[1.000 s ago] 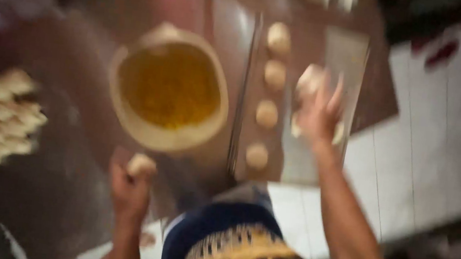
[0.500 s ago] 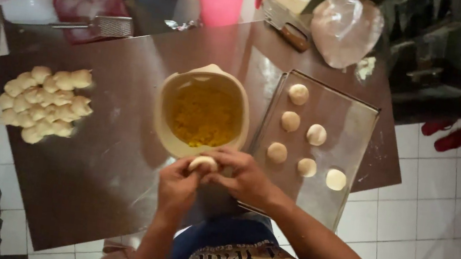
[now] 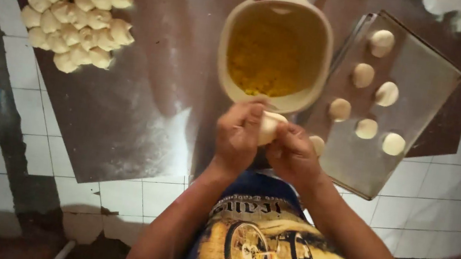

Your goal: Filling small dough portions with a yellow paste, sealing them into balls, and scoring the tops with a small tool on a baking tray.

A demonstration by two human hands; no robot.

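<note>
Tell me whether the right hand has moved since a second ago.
Yes. The right hand was out over the tray; now it is back at the near rim of the bowl, meeting the left hand around a dough piece.

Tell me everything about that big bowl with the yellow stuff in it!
The bowl is round, cream-coloured, plastic-looking, with a small spout at its far rim. It stands upright on the dark board, left of the metal tray. Crumbly yellow filling lies inside, well below the rim. Both hands work just in front of it.
</note>
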